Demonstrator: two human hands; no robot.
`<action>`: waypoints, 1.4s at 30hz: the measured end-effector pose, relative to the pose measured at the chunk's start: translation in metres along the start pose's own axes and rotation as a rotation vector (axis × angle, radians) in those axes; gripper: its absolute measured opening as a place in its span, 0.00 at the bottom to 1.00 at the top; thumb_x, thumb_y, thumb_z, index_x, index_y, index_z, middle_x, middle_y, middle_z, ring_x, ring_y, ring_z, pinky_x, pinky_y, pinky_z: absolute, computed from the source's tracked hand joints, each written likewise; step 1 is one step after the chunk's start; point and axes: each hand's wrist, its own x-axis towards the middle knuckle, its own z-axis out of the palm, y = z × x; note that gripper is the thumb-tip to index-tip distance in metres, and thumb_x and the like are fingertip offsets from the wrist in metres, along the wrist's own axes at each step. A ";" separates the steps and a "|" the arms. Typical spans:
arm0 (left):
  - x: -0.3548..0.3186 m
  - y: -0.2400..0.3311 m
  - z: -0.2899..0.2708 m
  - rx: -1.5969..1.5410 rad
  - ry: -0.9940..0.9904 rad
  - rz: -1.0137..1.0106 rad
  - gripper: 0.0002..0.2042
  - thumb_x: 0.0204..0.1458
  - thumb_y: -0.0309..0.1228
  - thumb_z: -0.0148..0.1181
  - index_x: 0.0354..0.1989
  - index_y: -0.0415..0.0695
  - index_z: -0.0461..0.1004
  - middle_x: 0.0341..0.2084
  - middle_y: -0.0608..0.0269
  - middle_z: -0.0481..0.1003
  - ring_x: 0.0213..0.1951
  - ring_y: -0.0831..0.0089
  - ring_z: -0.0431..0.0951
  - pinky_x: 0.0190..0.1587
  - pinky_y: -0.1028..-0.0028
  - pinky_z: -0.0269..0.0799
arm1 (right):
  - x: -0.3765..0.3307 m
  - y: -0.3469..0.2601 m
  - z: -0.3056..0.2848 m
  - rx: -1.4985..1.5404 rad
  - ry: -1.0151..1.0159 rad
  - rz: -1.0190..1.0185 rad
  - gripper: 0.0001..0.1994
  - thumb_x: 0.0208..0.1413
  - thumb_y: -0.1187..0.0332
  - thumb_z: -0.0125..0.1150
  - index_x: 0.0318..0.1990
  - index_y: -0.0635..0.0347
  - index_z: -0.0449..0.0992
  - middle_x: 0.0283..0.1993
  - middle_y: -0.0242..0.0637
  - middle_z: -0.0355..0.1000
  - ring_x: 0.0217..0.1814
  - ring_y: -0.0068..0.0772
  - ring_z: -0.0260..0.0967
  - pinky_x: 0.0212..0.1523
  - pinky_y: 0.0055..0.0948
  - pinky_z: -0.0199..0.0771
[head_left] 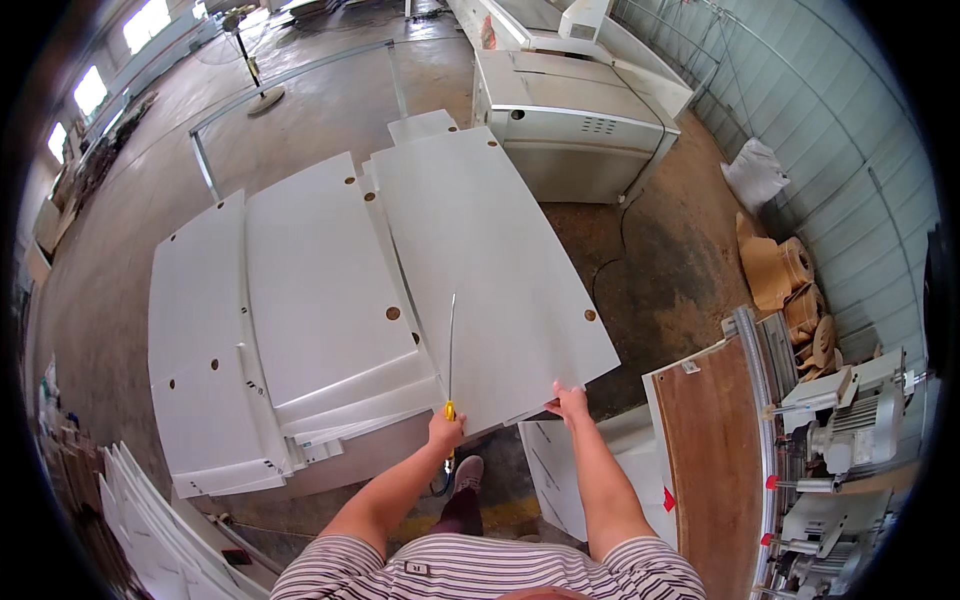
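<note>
My left hand is closed around the yellow handle of an air blow gun. Its long thin metal nozzle points away from me over a large white panel, and a dark hose hangs beneath the handle. At the near edge of that panel, toward its right corner, my right hand grips the board, some fingers hidden at the edge. The panel is the top one on the right-hand stack and has round brown-rimmed holes near its edges.
More white panels lie stacked to the left. Beyond stands a pale machine. On my right are a brown board and motors on a machine; white boards lean at lower left. A black cable trails along the floor.
</note>
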 end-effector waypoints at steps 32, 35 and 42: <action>-0.380 0.099 0.039 0.775 -1.021 0.629 0.09 0.51 0.34 0.58 0.36 0.42 0.75 0.24 0.53 0.77 0.31 0.64 0.80 0.34 0.70 0.72 | -0.430 0.395 -0.279 -0.146 0.336 0.145 0.13 0.53 0.59 0.54 0.31 0.61 0.76 0.25 0.38 0.75 0.26 0.26 0.72 0.30 0.30 0.72; -0.416 0.087 0.073 0.738 -1.467 0.855 0.07 0.52 0.31 0.58 0.36 0.41 0.75 0.23 0.57 0.76 0.28 0.76 0.77 0.33 0.74 0.70 | -0.496 0.471 -0.281 -0.530 0.483 0.091 0.14 0.53 0.58 0.51 0.30 0.61 0.75 0.26 0.42 0.75 0.28 0.36 0.74 0.32 0.37 0.73; -0.532 0.071 0.152 1.208 -1.964 0.616 0.05 0.53 0.29 0.59 0.34 0.41 0.74 0.24 0.70 0.72 0.26 0.81 0.68 0.33 0.79 0.67 | -0.581 0.537 -0.242 0.003 0.956 0.317 0.17 0.52 0.54 0.49 0.32 0.60 0.76 0.34 0.50 0.75 0.38 0.55 0.72 0.40 0.47 0.71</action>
